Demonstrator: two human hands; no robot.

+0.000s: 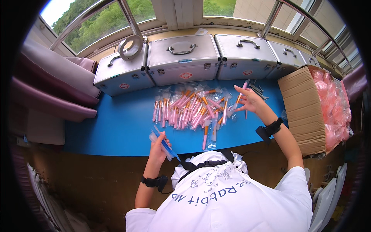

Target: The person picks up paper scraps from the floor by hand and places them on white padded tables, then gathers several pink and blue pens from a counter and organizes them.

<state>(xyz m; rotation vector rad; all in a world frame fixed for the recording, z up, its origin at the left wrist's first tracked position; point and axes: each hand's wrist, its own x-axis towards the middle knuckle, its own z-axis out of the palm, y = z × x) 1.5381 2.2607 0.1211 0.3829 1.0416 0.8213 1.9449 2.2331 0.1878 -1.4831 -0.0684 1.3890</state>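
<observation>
My left hand (158, 149) grips several slender blue and translucent plastic sticks (165, 142) near the front edge of the blue table (116, 127). At the right of the pile, my right hand (252, 100) has its fingers spread beside a pink-handled brush (239, 98) in a clear wrapper. Whether a fingertip touches that brush cannot be told. A heap of similar wrapped brushes (185, 111), with pink handles and orange-brown ferrules, lies between the hands. One brush (205, 136) sits apart, closest to my body, with a pale stick (214, 130) beside it.
Silver first-aid cases (185, 65) line the back edge below the windows. A roll of tape (130, 47) stands on the left case. On the right, a cardboard box (303, 113) holds pink plastic-wrapped items (332, 107). Several grey sticks (258, 91) lie behind my right hand.
</observation>
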